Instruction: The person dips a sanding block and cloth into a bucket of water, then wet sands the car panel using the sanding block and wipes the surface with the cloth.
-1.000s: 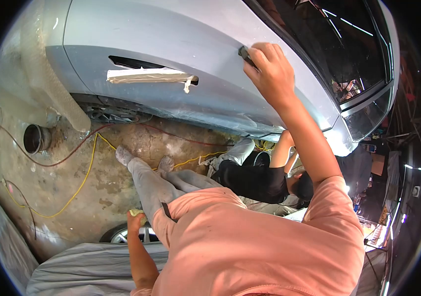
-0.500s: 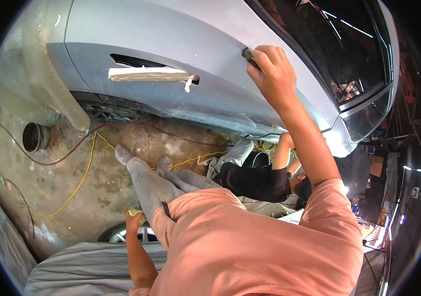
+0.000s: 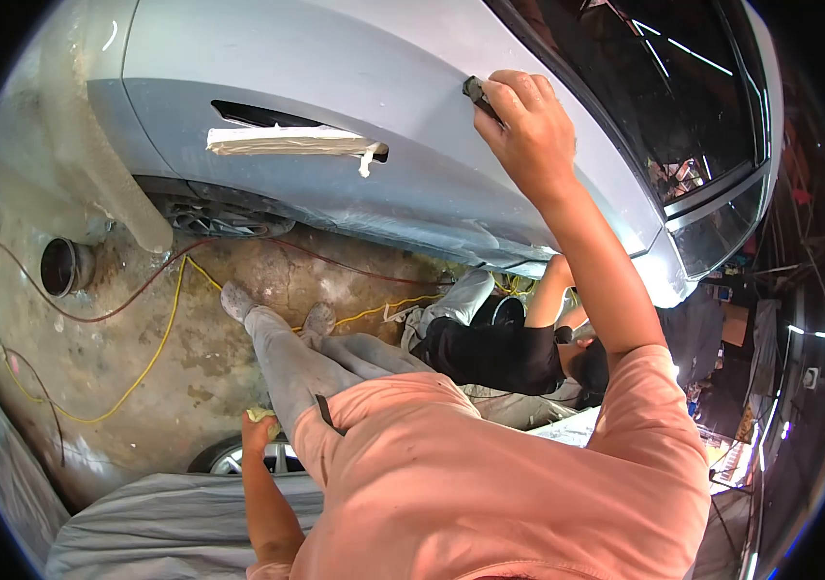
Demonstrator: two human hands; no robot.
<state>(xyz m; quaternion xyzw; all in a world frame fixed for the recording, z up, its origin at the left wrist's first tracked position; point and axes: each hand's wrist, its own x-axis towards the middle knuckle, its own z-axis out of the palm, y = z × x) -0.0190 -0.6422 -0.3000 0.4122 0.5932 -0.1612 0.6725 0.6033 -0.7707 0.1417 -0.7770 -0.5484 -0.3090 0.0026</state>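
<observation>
We look out from the person's head, forward and down, through one wide, round view that bows straight edges and fades to black around its rim. Nearest to us is the pink shirt (image 3: 499,483), spread below the right hand (image 3: 531,135); that hand lies farther out, at the car (image 3: 335,58), whose side we see slanting away to its left. The side window (image 3: 664,87) is to its right. Above the left hand (image 3: 256,432) we look steeply down onto the floor (image 3: 209,338), farther from us than either hand. Well right of the right hand, the dark edge is probably cluttered background, though we cannot read it clearly.
</observation>
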